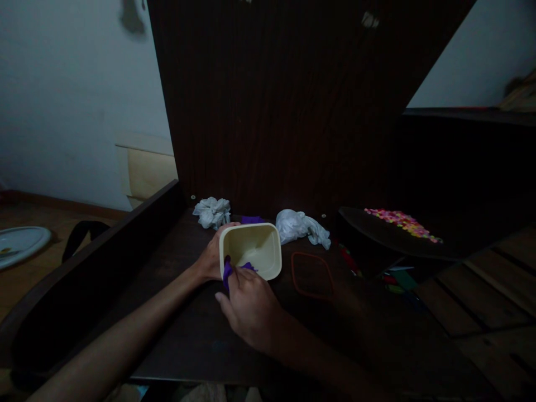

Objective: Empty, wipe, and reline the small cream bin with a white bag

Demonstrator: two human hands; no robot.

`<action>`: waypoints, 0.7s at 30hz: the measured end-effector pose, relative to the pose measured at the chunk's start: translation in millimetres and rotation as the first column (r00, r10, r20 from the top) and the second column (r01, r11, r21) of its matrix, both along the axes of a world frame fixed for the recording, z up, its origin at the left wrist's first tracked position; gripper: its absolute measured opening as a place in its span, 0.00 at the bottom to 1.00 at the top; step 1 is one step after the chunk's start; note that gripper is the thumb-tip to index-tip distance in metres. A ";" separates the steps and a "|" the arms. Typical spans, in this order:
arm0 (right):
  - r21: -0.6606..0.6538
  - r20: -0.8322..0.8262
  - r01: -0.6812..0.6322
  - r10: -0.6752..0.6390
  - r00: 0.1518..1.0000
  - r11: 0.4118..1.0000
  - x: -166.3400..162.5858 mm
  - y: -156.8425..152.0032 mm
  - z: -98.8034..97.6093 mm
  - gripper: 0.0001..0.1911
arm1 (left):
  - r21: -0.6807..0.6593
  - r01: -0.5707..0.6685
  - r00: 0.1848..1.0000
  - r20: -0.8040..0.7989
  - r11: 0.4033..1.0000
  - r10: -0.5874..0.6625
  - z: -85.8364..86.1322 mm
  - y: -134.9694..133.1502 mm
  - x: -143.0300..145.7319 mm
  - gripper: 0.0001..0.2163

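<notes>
A cream plastic container [262, 251] is tilted with its open mouth towards me. My left hand [213, 255] grips it from the left side and behind; most of those fingers are hidden by its wall. Fingers of my right hand [253, 310] reach over the near rim, closed on a purple cloth [227, 273]. Part of the cloth shows against the inside of the container, and part hangs over its left rim. To the right, an orange-brown rounded square frame [312, 274], perhaps a lid or its seal, lies flat on the dark wooden surface [184, 329].
Crumpled white plastic bags [213, 212] [299, 226] lie along the back panel [272, 111], with a purple item [251, 219] between them. Pink and yellow small pieces [404, 223] rest on a dark raised piece at right. A raised wooden side [104, 265] borders the left.
</notes>
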State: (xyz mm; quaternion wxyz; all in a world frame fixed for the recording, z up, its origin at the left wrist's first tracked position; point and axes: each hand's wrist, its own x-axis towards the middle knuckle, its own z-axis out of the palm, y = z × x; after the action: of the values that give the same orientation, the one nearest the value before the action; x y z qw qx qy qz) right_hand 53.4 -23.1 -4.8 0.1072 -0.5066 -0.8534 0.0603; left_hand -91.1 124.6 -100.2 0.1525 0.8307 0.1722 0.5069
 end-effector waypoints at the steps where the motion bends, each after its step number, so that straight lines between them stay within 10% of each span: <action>1: 0.007 0.004 -0.029 0.029 1.000 1.000 6.6 -3.5 -0.9 0.31 | 0.029 0.022 1.000 -0.013 0.999 -0.022 2.5 -1.1 0.1 0.46; 21: -0.336 -0.190 0.021 -0.090 0.978 0.941 4.4 -7.7 18.6 0.43 | 0.168 0.058 0.996 -0.078 0.984 -0.045 13.7 -6.7 3.2 0.46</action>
State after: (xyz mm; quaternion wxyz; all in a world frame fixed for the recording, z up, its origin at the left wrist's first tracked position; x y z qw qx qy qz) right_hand 57.8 -30.8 13.8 0.1084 -0.5325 -0.8008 0.2517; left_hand -87.9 117.8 -86.5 0.0876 0.8631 0.1123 0.4846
